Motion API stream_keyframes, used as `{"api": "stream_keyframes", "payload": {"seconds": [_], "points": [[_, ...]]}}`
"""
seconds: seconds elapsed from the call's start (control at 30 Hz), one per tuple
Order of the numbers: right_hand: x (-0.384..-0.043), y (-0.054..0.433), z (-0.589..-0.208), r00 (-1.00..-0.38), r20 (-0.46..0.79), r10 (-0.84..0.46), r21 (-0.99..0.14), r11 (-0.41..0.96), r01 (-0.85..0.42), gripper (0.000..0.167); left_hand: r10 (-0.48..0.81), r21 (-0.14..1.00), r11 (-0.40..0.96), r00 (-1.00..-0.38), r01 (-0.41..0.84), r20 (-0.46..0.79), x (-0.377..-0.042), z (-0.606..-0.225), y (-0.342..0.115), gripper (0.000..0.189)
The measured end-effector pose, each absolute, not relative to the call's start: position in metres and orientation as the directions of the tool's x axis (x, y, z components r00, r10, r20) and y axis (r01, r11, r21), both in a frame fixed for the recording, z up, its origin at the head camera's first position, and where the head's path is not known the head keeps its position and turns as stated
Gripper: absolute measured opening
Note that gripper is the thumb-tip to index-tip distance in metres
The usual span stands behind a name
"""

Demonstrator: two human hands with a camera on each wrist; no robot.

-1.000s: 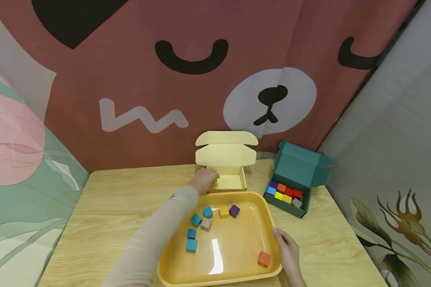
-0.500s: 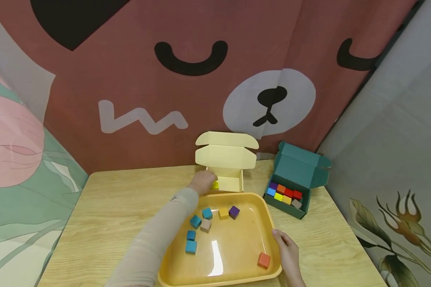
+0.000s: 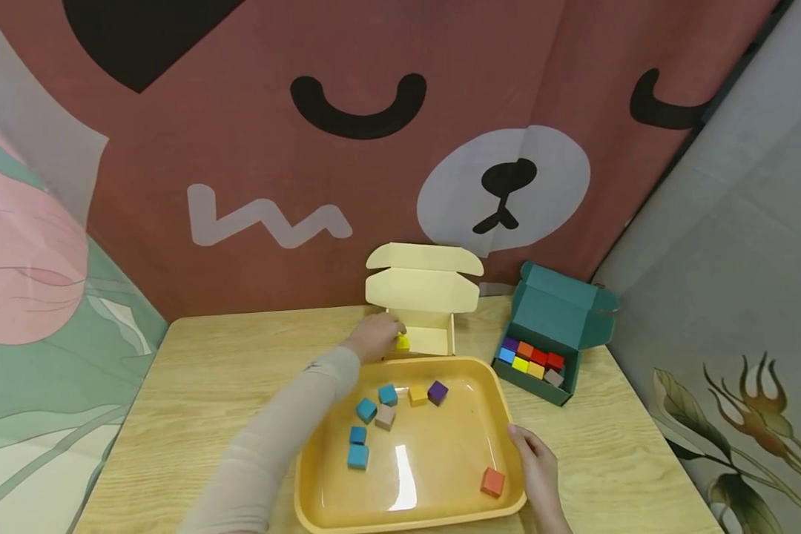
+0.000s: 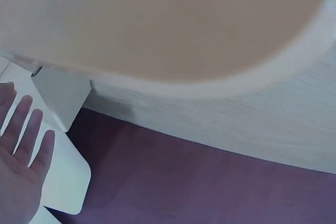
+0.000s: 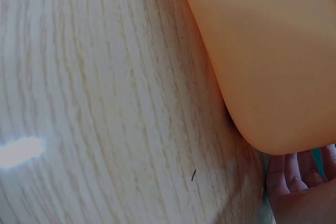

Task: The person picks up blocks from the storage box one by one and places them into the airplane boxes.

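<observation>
The yellow block (image 3: pixel 403 343), small, bright and partly hidden, sits a little right of and below the frame's centre in the head view, at the left end of the open cream box (image 3: pixel 432 342). Its lower part shows below the fingertips and looks plain and flat-faced.

The left hand (image 3: pixel 374 336) reaches in over the box's left side, its fingertips at the top of the block. Whether they pinch it or have let go, I cannot tell. In the left wrist view the fingers (image 4: pixel 30 134) at lower left are fairly straight and slightly spread; the block does not show there.

Just below the box, the tray (image 3: pixel 447 452) fills the bottom centre of the head view, with several blocks (image 3: pixel 357 456) lying in it. At its right edge the right hand (image 3: pixel 537 467) grips the rim, thumb on top and the other fingers beneath. The green box (image 3: pixel 530 384), right of centre, holds more blocks.

A second ago only a sliver of yellow showed beside the left hand; now more of the block is visible, lower in the cream box. The right hand keeps the same hold.
</observation>
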State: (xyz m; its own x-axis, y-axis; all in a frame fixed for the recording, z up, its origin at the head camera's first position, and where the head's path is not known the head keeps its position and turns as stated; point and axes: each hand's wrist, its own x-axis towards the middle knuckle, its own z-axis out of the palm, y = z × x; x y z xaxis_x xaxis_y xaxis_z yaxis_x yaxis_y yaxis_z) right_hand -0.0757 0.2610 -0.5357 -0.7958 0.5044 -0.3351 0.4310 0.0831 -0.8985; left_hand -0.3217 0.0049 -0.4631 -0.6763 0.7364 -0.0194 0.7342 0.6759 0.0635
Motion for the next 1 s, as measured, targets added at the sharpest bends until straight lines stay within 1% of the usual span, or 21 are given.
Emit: {"api": "stream_keyframes", "payload": {"seconds": [0.1,0.3,0.5,0.6,0.83,1.0], "points": [[-0.076,0.262,-0.536,-0.799,-0.323,0.507,-0.903,0.088,0.421,0.071,0.754,0.067,0.656,-0.657,0.752,0.003,-0.319,-0.456,0.002,0.022],[-0.076,0.261,-0.535,-0.798,-0.328,0.506,-0.901,0.088,0.426,0.07,0.783,0.037,0.618,-0.619,0.786,0.068,-0.313,-0.447,-0.005,0.019],[-0.076,0.261,-0.534,-0.796,-0.325,0.511,-0.901,0.09,0.425,0.071,0.809,0.035,0.58,-0.58,0.814,0.092,-0.301,-0.44,-0.005,0.02],[-0.075,0.262,-0.534,-0.8,-0.315,0.51,-0.907,0.085,0.411,0.071,0.836,0.015,0.541,-0.539,0.841,0.102,-0.293,-0.438,0.0,0.021],[-0.076,0.262,-0.534,-0.806,-0.311,0.504,-0.911,0.084,0.404,0.072,0.902,0.001,0.417,-0.414,0.909,0.123,-0.276,-0.435,0.02,0.02],[-0.076,0.262,-0.535,-0.81,-0.311,0.497,-0.91,0.091,0.405,0.074,0.924,-0.007,0.375,-0.373,0.927,0.085,-0.262,-0.437,0.036,0.022]]}}
